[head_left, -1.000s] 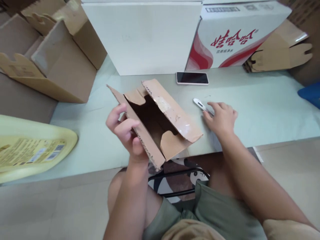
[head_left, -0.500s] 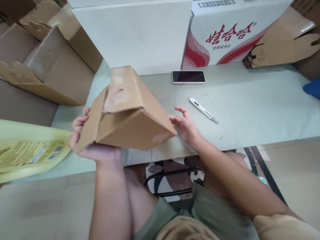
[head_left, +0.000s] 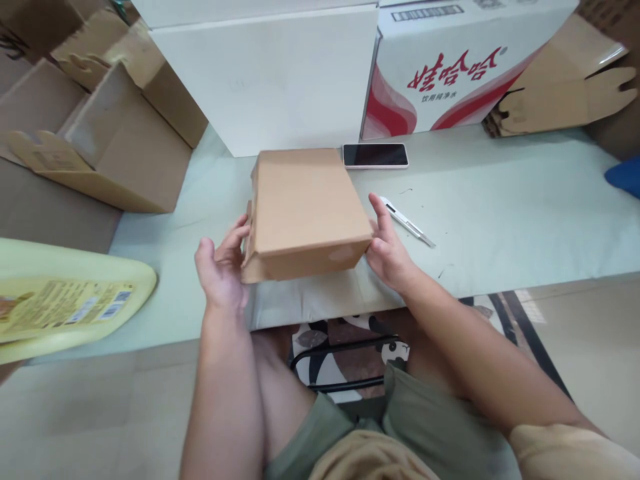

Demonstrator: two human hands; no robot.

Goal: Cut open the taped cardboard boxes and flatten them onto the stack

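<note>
A small brown cardboard box [head_left: 311, 203] sits between my two hands, with a broad plain side facing up. Its front edge appears slightly raised over the table. My left hand [head_left: 225, 267] supports the box at its left side, fingers against the flaps there and thumb sticking out away from it. At the front right corner, my right hand [head_left: 387, 250] grips the box's side, with one finger pointing up. Just beyond that hand lies a white utility knife [head_left: 409, 223], its blade tip showing. The box's underside is hidden.
A phone [head_left: 375, 155] lies behind the box on the pale green table [head_left: 500, 220]. White cartons [head_left: 280, 87] stand along the back, one with red lettering [head_left: 455, 80]. Open cardboard boxes [head_left: 125, 133] are at left, near a yellow bottle [head_left: 75, 293]. Folded cardboard [head_left: 565, 100] lies at back right.
The box has turned from a tilted position to nearly level, its flapped side now facing left. My left hand moved right with it and its thumb swung outward; my right hand now touches the corner.
</note>
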